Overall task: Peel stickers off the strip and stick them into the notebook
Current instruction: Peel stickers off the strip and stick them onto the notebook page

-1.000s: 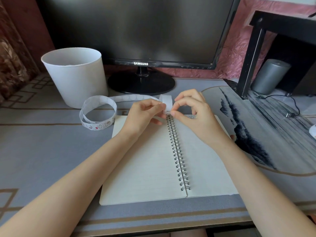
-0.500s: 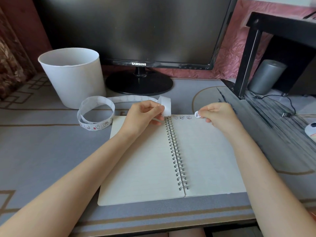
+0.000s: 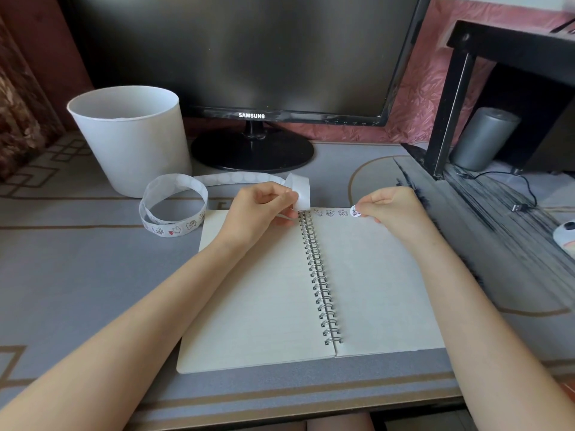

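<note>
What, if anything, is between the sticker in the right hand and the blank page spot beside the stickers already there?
Nothing visible. The right hand holds the sticker just right of the three stuck stickers, at the bare page.

two bare forearms reach in from the lower corners of the view, with no sleeves on them anywhere in view. the left hand (image 3: 259,209) and the right hand (image 3: 392,209) wear no gloves, rings, watch or bracelet. the fingernails look short and unpainted.
</note>
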